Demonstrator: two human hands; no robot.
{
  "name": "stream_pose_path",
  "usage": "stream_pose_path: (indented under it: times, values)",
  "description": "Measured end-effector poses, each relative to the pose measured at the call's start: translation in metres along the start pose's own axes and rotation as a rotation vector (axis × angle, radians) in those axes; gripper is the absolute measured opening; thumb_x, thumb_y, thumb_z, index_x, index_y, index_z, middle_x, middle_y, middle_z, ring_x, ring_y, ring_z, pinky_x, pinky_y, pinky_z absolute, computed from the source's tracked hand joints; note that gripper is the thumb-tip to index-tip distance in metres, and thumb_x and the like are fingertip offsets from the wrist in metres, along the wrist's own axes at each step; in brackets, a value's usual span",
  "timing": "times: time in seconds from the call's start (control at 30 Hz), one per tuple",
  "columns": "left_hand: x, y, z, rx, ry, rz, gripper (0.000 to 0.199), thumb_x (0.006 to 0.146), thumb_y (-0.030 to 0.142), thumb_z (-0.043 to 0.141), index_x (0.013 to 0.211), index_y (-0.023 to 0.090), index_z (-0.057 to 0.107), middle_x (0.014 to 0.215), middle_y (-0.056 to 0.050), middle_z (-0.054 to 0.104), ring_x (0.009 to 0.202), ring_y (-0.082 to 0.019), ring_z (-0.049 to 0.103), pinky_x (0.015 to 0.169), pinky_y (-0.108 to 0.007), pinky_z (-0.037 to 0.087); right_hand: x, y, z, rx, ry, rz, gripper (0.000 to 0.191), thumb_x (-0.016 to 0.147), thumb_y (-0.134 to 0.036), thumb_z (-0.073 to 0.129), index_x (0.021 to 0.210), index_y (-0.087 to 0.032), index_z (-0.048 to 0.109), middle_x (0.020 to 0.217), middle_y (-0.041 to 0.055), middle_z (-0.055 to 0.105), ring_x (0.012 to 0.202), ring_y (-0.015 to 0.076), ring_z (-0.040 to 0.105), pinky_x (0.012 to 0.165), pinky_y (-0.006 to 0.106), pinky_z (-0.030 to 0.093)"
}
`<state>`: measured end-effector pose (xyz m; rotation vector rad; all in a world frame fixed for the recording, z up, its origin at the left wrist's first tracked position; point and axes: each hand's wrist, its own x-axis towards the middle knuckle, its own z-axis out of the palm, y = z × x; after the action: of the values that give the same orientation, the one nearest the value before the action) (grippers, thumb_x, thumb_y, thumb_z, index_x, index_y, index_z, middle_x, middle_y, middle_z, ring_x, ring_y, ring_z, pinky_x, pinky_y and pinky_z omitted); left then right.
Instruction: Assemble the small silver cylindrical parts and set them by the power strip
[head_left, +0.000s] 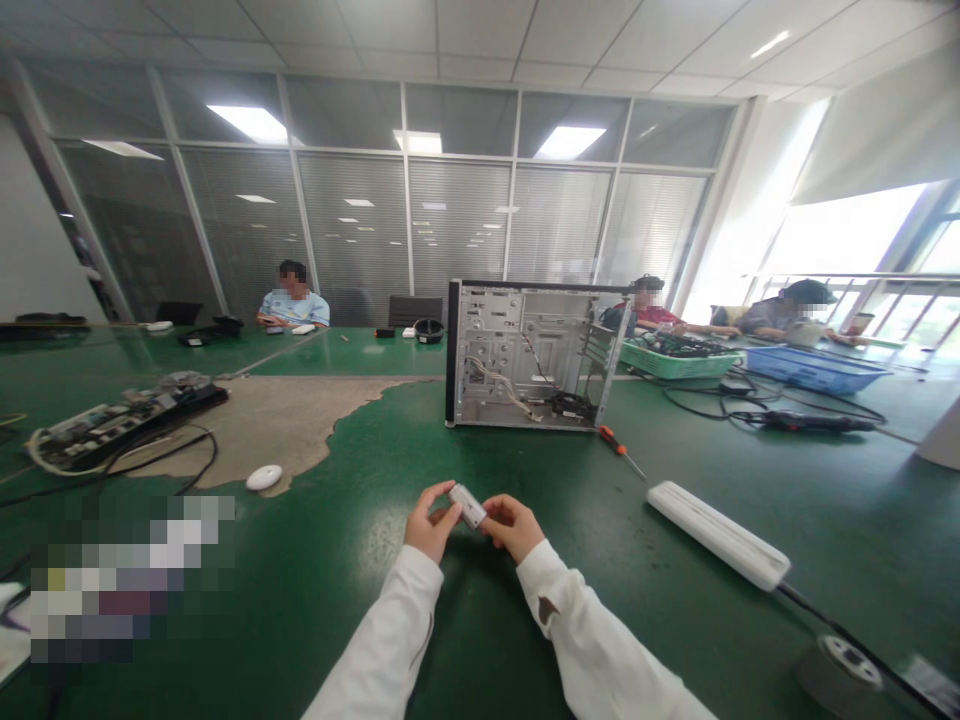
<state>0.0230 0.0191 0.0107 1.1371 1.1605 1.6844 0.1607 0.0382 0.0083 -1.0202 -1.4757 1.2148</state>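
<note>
Between my two hands, just above the green table [360, 620], is a small whitish rectangular block [469, 507] whose exact kind I cannot make out. My left hand [433, 522] pinches its left side with thumb and forefinger. On the right, the fingers of my right hand [514, 525] close on its lower right end. Beyond my hands stands an open computer case [536, 355] with cables inside. A screwdriver [613, 440] with an orange and black handle lies beside the case's lower right corner.
A white power strip [716, 533] lies to the right, with a dark round object [836, 675] near its cord. At left are a circuit-board assembly [124, 420] and a white disc [264, 477]. Green [679, 365] and blue baskets [817, 372] stand at back right. Several people sit across the table.
</note>
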Motion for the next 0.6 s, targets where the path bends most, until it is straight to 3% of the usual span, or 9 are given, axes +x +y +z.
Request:
stream_pose_path:
  times: [0.13,0.3,0.47,0.6]
  values:
    - [0.001,0.001,-0.002,0.139,-0.038,0.144,0.034,0.059,0.028,0.059,0.089,0.015,0.057,0.101,-0.009,0.050,0.083,-0.019,0.055,0.068,-0.030,0.049,-0.006,-0.014,-0.010,-0.443,-0.069,-0.303,0.018,0.062,-0.019,0.051,0.080,-0.019,0.054,0.070,-0.0007,0.058,0.063,0.0111,0.052,0.059,0.023,0.040]
    - [-0.004,0.007,0.000,0.251,-0.128,0.252,0.027,0.063,0.022,0.054,0.090,0.016,0.057,0.100,-0.008,0.048,0.086,-0.017,0.054,0.071,-0.028,0.048,-0.010,-0.018,-0.014,-0.859,-0.177,-0.407,0.041,0.064,-0.015,0.048,0.104,-0.020,0.046,0.080,0.0030,0.057,0.075,0.0143,0.051,0.071,0.026,0.038]
    - [-0.011,0.017,0.002,0.327,-0.203,0.258,0.027,0.065,0.019,0.051,0.092,0.018,0.056,0.101,-0.007,0.048,0.077,-0.014,0.056,0.069,-0.028,0.050,-0.010,-0.016,-0.010,-1.022,-0.204,-0.403,0.051,0.066,-0.020,0.047,0.115,-0.014,0.035,0.085,0.0077,0.056,0.079,0.0174,0.051,0.072,0.028,0.037]
    - [-0.015,0.029,0.003,0.365,-0.277,0.247,0.028,0.065,0.016,0.051,0.092,0.019,0.057,0.102,-0.008,0.048,0.081,-0.016,0.055,0.069,-0.028,0.049,-0.009,-0.013,-0.009,-0.934,-0.208,-0.380,0.055,0.061,-0.017,0.050,0.114,-0.017,0.036,0.086,0.0068,0.056,0.080,0.0180,0.050,0.071,0.029,0.036]
